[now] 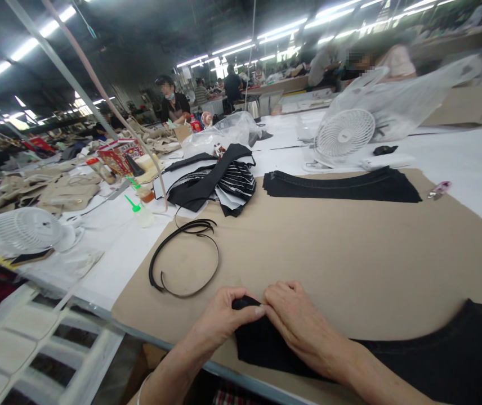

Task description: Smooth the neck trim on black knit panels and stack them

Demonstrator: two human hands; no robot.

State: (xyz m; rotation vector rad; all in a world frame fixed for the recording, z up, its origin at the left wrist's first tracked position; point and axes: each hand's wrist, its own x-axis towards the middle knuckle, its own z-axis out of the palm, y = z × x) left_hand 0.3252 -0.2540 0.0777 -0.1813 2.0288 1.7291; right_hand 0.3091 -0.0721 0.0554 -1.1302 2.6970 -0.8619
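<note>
Both hands meet at the near edge of the table over a black fabric piece (258,344). My left hand (233,312) pinches its upper left end between thumb and fingers. Right beside it, my right hand (294,315) has its fingers curled against the same end, partly hiding the fabric. The black piece runs under my right forearm and seems to continue to a wider black section (443,354) at the lower right. Up and to the left lies a loose coil of thin black strips (163,247) on the brown board.
Brown board (329,242) covers the near table. A stack of curved black pieces (342,187), a black-and-white bundle (211,180), a white fan (344,135) and green-tipped bottles (139,214) stand beyond. Another fan (25,229) is at left. A masked person (175,107) works farther back.
</note>
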